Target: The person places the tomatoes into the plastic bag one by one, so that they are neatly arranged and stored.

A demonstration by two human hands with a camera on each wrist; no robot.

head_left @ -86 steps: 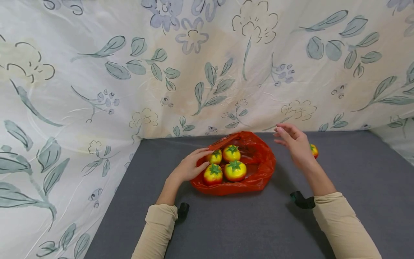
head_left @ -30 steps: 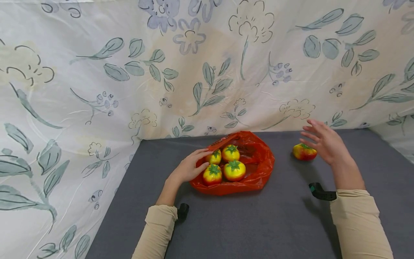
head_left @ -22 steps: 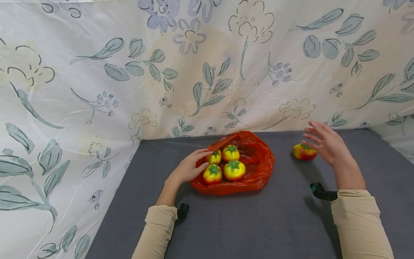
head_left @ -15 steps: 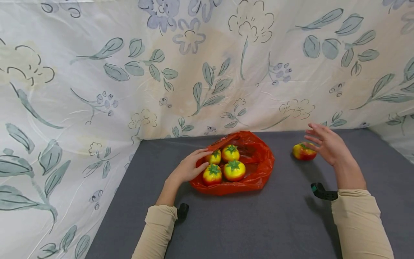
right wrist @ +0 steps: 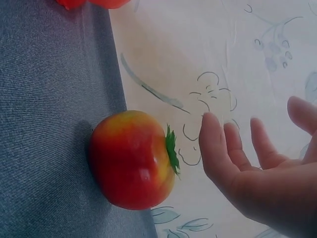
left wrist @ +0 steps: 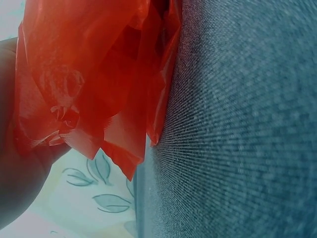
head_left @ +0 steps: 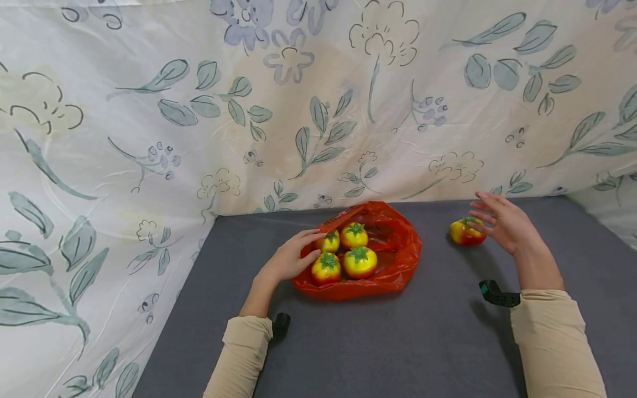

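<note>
Towards the middle of the table in the head view, a red plastic bag [head_left: 405,260] lies with its mouth spread wide. Inside it sit several shiny yellow-red tomatoes [head_left: 360,263] with green leafy tops. My left hand [head_left: 288,256] rests over the bag's left rim, thumb apart from the fingers; the left wrist view shows the crumpled bag wall [left wrist: 94,74] against the hand. Farther right is a single tomato [head_left: 463,232] on the table. My right hand [head_left: 507,224] hovers beside it, fingers spread and gently bent. In the right wrist view, a gap separates them from the tomato [right wrist: 131,161].
Dark grey cloth covers the table [head_left: 388,342]. A floral-patterned curtain [head_left: 318,110] hangs along the back edge and continues down the left side. Black wrist-camera mounts [head_left: 497,294] stick out from both forearms.
Since the earliest frame my right hand has moved right, from near the bag to beside the lone tomato. Over the last second it has sunk slightly. The left hand and bag have stayed put.
</note>
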